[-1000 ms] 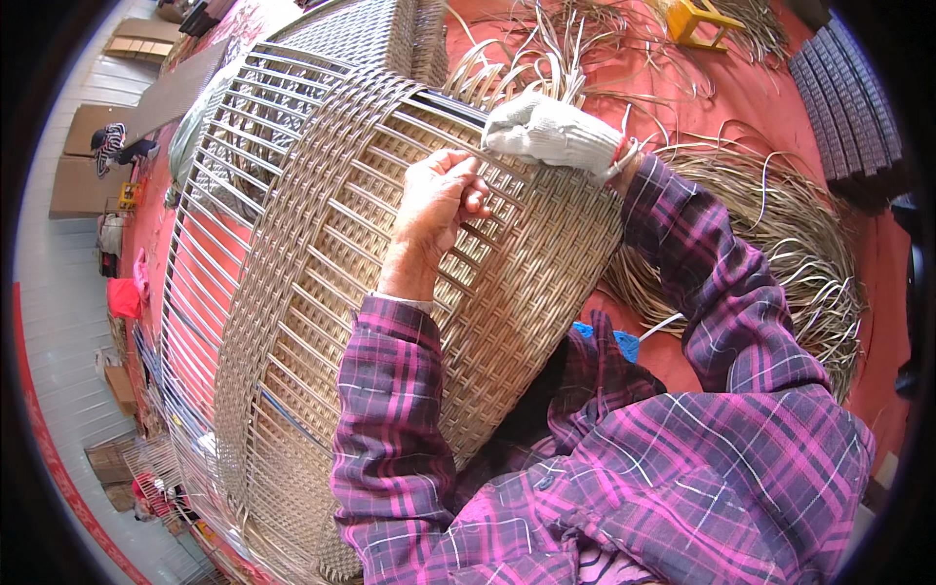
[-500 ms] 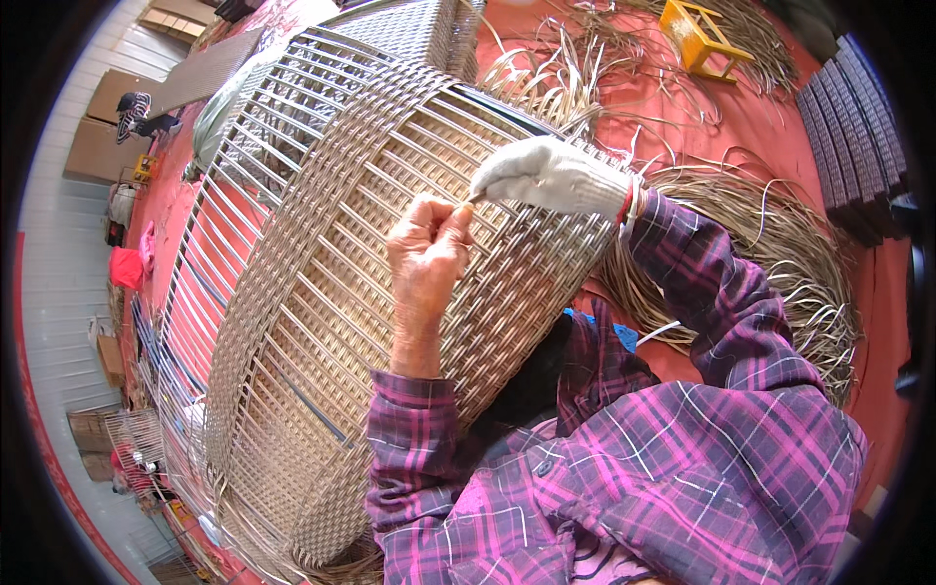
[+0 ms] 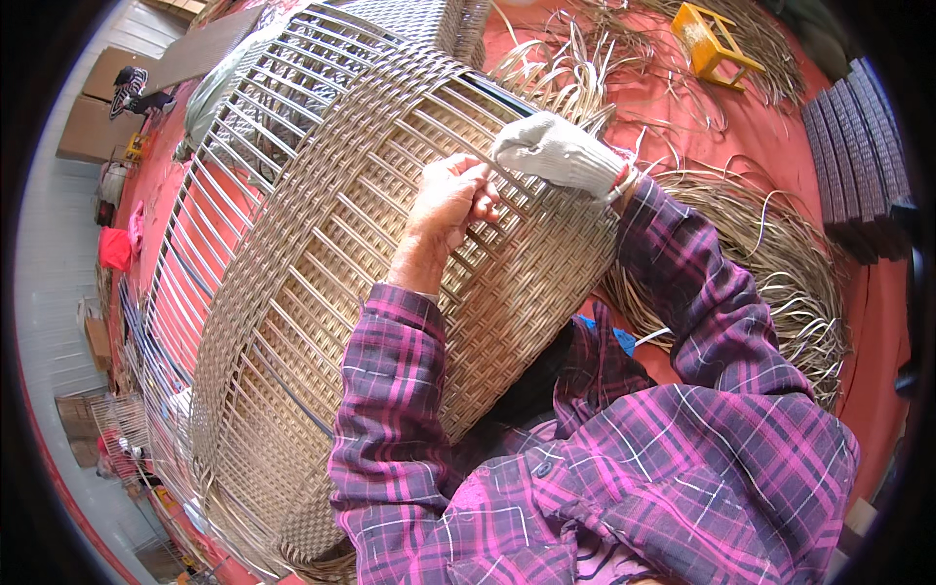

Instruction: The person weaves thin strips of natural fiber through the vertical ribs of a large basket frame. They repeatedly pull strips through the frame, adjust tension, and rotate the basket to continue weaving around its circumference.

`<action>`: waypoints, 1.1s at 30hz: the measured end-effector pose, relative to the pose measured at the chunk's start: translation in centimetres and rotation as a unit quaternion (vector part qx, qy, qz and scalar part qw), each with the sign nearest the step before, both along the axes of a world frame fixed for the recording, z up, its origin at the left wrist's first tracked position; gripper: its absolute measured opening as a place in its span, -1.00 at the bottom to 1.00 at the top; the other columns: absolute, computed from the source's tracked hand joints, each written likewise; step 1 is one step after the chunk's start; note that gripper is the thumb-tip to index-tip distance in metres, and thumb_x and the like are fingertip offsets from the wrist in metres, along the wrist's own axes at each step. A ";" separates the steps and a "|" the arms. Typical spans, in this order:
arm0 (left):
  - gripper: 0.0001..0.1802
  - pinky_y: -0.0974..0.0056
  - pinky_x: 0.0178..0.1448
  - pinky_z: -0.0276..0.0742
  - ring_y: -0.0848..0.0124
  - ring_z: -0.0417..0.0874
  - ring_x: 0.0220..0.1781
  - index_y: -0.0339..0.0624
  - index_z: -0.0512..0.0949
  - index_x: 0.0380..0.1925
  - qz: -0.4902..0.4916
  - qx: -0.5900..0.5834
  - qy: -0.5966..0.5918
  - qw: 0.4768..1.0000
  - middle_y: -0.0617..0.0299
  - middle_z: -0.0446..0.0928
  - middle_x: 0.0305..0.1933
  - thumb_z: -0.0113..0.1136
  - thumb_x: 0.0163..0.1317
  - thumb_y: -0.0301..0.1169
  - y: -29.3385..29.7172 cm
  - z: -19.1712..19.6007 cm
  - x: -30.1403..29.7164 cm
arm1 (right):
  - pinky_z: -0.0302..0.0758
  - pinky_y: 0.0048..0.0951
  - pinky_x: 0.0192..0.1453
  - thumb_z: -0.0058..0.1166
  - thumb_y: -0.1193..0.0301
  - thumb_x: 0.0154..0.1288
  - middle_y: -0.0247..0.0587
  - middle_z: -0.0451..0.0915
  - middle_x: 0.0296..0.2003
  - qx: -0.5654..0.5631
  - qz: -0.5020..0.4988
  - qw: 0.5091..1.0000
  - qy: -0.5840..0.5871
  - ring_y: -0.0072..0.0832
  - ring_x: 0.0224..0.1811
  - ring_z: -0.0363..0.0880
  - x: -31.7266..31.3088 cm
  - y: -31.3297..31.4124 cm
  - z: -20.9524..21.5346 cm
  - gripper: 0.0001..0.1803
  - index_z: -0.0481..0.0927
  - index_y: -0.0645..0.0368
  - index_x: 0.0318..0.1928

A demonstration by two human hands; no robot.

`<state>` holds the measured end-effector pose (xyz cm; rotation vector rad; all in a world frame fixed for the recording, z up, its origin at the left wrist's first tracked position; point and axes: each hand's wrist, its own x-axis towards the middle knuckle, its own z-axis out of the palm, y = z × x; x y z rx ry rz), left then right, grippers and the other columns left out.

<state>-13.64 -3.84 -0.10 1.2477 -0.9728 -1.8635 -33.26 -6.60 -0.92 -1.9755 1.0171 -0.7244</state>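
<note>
A large furniture frame of thin metal bars, partly woven with brown-beige wicker strips (image 3: 531, 283), lies tilted in front of me. My bare left hand (image 3: 450, 203) is over its row of open bars, fingers curled in a pinch. Just right of it, my right hand (image 3: 556, 151), in a white knitted glove, is closed with its fingertips close to the left ones, at the upper edge of the dense weave. Whatever thin piece the fingers hold is hidden by them. Behind the bars a second woven panel (image 3: 390, 200) shows.
Piles of loose wicker strips (image 3: 780, 263) lie on the red floor to the right and beyond the frame. A yellow stool (image 3: 717, 47) stands at the far right, near stacked dark woven panels (image 3: 858, 146). Cardboard boxes (image 3: 83, 127) are at the far left wall.
My left hand has moved up and to the right, and its fingers have turned inward. My right hand has shifted slightly right and up. The brown piece glimpsed between them before is now hidden.
</note>
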 end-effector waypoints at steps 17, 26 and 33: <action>-0.53 0.47 -0.57 0.44 0.54 0.50 -0.64 -0.44 0.30 0.22 0.171 -0.162 -0.037 0.971 0.15 0.55 -0.44 0.10 0.34 -0.58 8.9 2.6 2.5 | 0.51 -0.19 -0.43 0.09 0.38 0.21 -0.26 0.62 -0.54 -0.276 -0.073 0.958 0.000 -0.20 -0.52 0.62 4.1 6.2 3.0 -0.91 0.64 0.05 -0.35; -0.85 0.43 -0.49 0.53 0.60 0.46 -0.65 -0.29 0.49 -0.18 0.022 -0.037 -0.022 0.999 0.23 0.55 -0.50 0.11 0.39 -0.42 2.7 -0.3 3.5 | 0.55 -0.34 -0.20 0.06 0.27 0.24 -0.17 0.66 -0.36 -0.018 -0.020 1.000 0.014 -0.27 -0.34 0.64 4.3 2.3 -0.1 -0.81 0.68 0.00 -0.23; -0.85 0.48 -0.67 0.25 0.63 0.40 -0.74 -0.27 0.54 -0.46 0.066 -0.181 -0.206 0.959 0.32 0.48 -0.67 0.27 0.23 -0.45 6.1 2.2 4.4 | 0.59 -0.39 -0.10 0.19 0.37 0.26 -0.15 0.68 -0.21 -0.145 -0.103 0.974 -0.137 -0.32 -0.23 0.65 4.1 3.4 0.2 -0.73 0.63 0.12 -0.03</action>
